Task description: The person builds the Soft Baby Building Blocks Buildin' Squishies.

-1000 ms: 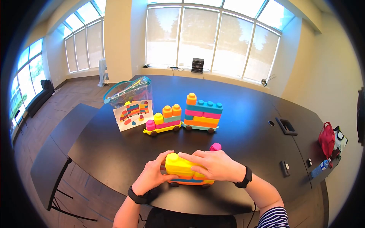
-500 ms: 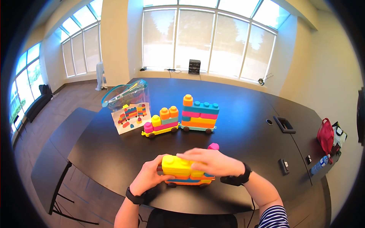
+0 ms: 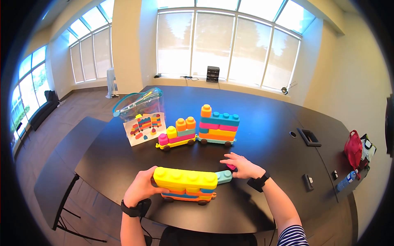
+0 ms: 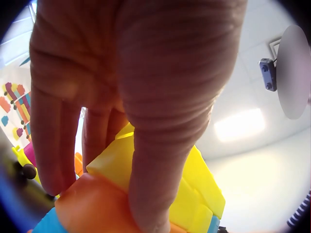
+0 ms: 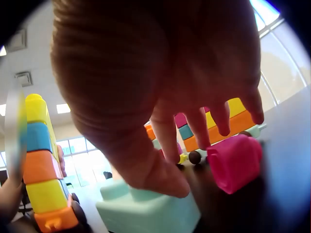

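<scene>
The left hand (image 3: 140, 187) grips the left end of a wheeled block car (image 3: 184, 192) topped with a row of yellow blocks (image 3: 185, 177); in the left wrist view its thumb lies against the orange block (image 4: 97, 204). Over a pink block (image 3: 231, 167) hovers the right hand (image 3: 245, 169), fingers spread and curved. The right wrist view shows that pink block (image 5: 235, 162) below the fingertips, apart from them, and a pale green block (image 5: 148, 208) under the thumb; whether the thumb touches it, I cannot tell.
Farther back stand a small block car (image 3: 176, 137) and a taller one (image 3: 218, 131), beside a clear bag (image 3: 143, 104) and a picture card (image 3: 145, 129). A bottle (image 3: 347, 180) and red bag (image 3: 353, 148) are at the right edge.
The right hand has left the yellow blocks and moved right to the pink block. The left hand and car have shifted left, and the pale green block now shows.
</scene>
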### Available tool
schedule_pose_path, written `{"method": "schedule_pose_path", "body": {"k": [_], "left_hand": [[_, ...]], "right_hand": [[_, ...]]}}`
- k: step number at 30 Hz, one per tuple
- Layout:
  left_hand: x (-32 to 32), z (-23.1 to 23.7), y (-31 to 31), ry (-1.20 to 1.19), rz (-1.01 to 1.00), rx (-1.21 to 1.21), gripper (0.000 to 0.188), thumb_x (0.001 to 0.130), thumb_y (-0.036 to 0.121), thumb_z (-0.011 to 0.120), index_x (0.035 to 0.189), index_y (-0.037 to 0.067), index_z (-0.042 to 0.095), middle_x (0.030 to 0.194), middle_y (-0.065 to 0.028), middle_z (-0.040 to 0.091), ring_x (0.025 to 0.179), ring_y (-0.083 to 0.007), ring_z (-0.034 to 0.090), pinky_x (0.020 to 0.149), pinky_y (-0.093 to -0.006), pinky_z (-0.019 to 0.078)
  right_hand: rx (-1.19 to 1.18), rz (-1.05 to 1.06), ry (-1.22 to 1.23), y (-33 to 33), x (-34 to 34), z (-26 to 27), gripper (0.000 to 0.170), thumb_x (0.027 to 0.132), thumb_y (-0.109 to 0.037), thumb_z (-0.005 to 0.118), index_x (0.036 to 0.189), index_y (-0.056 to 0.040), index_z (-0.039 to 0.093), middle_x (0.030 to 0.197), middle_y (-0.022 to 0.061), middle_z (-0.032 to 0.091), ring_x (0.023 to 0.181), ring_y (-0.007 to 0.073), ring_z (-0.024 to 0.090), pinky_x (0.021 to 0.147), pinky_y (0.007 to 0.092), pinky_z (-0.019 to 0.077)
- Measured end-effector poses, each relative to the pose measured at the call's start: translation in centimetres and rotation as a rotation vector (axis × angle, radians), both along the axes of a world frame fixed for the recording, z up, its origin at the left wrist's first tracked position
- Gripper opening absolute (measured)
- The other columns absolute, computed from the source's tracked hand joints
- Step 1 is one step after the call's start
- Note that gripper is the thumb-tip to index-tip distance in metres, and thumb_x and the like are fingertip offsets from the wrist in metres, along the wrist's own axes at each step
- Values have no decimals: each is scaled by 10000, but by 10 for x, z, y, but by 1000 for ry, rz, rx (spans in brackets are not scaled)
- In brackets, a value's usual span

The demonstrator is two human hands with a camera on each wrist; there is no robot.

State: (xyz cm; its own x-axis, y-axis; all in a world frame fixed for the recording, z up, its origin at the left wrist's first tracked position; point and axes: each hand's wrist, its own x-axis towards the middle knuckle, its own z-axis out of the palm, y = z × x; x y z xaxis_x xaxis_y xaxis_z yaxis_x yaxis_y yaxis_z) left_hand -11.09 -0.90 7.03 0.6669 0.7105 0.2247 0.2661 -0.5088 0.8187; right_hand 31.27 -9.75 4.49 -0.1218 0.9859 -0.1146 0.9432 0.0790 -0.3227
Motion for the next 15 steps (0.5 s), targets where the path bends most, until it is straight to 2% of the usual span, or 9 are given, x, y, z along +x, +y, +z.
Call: {"method": "schedule_pose_path", "body": {"k": [4, 5, 8, 9, 12, 13, 15], "left_hand": [[2, 2, -1, -7, -14, -3, 572, 749, 35, 945, 1240, -2, 653, 1158, -129, 793, 1059, -244, 778, 964, -353, 605], [3, 2, -2, -7, -16, -12, 571, 752, 38, 944, 1241, -2, 651, 1160, -130, 792, 1060, -245, 779, 964, -354, 606], [5, 1, -3, -9, -17, -19, 568, 760, 43, 941, 1245, 1, 648, 1163, -133, 792, 1062, -250, 782, 965, -357, 609], [6, 1, -4, -11, -18, -8, 566, 763, 44, 939, 1247, 2, 648, 1163, -135, 792, 1062, -252, 783, 965, -359, 610], [12, -3, -6, -31, -22, -13, 566, 772, 47, 934, 1258, 7, 647, 1162, -142, 791, 1064, -260, 787, 966, -361, 613], [15, -4, -7, -40, -25, -22, 567, 775, 48, 932, 1263, 9, 647, 1162, -144, 791, 1064, -263, 788, 966, -361, 614], [25, -4, -14, -61, -26, -29, 573, 777, 46, 929, 1274, 11, 647, 1163, -149, 791, 1070, -270, 788, 967, -359, 616]], "right_hand": [[-62, 117, -90, -2, -18, 1, 888, 784, -343, 901, 1590, -252, 539, 1761, 138, 297, 1675, 396, 114, 1292, 727, 101], [-3, 98, -91, -4, -25, 2, 828, 756, -425, 925, 1508, -236, 633, 1738, 151, 344, 1667, 416, 132, 1287, 730, 123], [-50, -35, -64, 5, -17, -6, 707, 754, -481, 924, 1378, -207, 735, 1707, 164, 400, 1664, 430, 139, 1265, 747, 166], [58, -8, 27, 8, -3, -20, 578, 761, -475, 915, 1215, -135, 807, 1592, 178, 537, 1585, 428, 332, 1239, 649, 331], [90, -80, 12, 9, 25, -22, 559, 755, -458, 914, 1143, -68, 814, 1426, 167, 656, 1387, 395, 547, 1149, 503, 473], [239, -67, -57, 4, 34, -26, 518, 743, -422, 916, 1054, -20, 822, 1258, 161, 717, 1214, 362, 631, 1065, 418, 531], [176, -181, -74, -7, 48, -21, 505, 736, -407, 919, 1043, -18, 824, 1253, 162, 720, 1221, 366, 633, 1066, 424, 533]]}}
